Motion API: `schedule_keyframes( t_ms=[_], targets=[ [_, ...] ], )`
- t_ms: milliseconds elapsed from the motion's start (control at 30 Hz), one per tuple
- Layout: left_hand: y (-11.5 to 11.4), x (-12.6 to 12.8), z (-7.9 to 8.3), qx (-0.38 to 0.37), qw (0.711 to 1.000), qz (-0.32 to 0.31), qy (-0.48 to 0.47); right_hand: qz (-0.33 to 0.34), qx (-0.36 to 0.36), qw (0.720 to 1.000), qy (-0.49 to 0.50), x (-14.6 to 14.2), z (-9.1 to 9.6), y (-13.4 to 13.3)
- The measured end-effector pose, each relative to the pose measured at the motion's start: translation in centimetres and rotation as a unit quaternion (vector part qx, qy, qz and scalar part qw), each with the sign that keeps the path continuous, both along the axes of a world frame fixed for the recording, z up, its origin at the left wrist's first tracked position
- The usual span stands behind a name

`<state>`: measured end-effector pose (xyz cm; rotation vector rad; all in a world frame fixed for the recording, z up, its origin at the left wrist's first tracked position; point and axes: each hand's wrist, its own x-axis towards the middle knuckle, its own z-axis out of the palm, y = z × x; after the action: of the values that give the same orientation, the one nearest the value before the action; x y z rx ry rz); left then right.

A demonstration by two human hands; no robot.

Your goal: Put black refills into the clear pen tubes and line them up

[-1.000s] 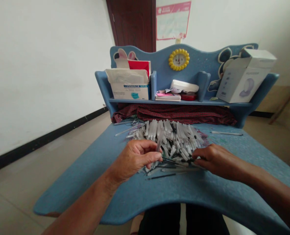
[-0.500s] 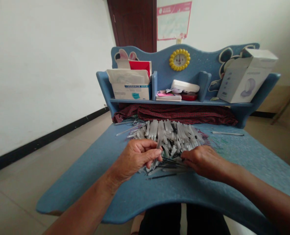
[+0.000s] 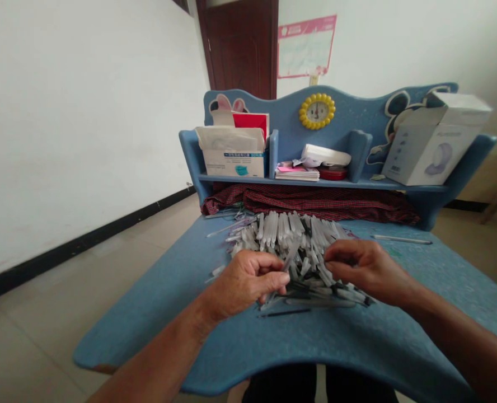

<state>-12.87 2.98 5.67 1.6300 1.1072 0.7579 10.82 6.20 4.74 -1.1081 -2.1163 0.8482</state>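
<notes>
My left hand point(image 3: 259, 277) is closed in a pinch at the front left of a heap on the desk. Between its thumb and fingers a translucent pen cap point(image 3: 291, 255) points up and away from me. My right hand point(image 3: 357, 267) hovers at the heap's right side, its thumb and fingertips drawn together; what they hold, if anything, I cannot make out. The heap holds many translucent pen caps point(image 3: 285, 226), with dark thin pen refills and pale pen barrels point(image 3: 315, 303) lying at its near side. One dark refill point(image 3: 285, 313) lies apart in front.
The blue desk point(image 3: 156, 313) has a curved front edge. A pen point(image 3: 402, 239) lies at the right. Behind the heap is a bunched red checked cloth point(image 3: 315, 202), below a shelf carrying a mask box point(image 3: 231, 159), a white carton point(image 3: 425, 154) and a red case point(image 3: 332, 173).
My right hand has moved away from my left, to the right. Dark thin sticks that stretched between the hands no longer show there. The view has shifted slightly.
</notes>
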Motion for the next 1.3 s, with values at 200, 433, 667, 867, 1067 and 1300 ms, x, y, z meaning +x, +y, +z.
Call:
schedule_keyframes(
  t_ms=[200, 433, 667, 867, 1067, 1300],
  targets=[
    [0.2, 0.1, -0.4, -0.023, 0.998, -0.050, 0.043, 0.007, -0.159, 0.924, 0.347, -0.6, 0.0, -0.4],
    [-0.1, 0.8, -0.2, -0.042, 0.995, -0.067, 0.057, 0.014, -0.230, 0.879, 0.418, -2.3, -0.2, -1.1],
    [-0.2, 1.2, -0.3, -0.041, 0.995, -0.077, 0.050, 0.018, -0.252, 0.867, 0.430, -2.4, -0.7, -1.0],
    [-0.1, 1.1, -0.4, -0.037, 0.995, -0.080, 0.052, 0.028, -0.257, 0.861, 0.437, -2.5, -0.9, -1.1],
    [-0.1, 1.1, -0.6, -0.033, 0.995, -0.081, 0.052, 0.031, -0.257, 0.857, 0.445, -2.6, -1.0, -1.1],
    [-0.1, 1.1, -0.6, -0.032, 0.994, -0.088, 0.047, 0.024, -0.255, 0.855, 0.451, -2.7, -1.2, -1.1]
  ],
)
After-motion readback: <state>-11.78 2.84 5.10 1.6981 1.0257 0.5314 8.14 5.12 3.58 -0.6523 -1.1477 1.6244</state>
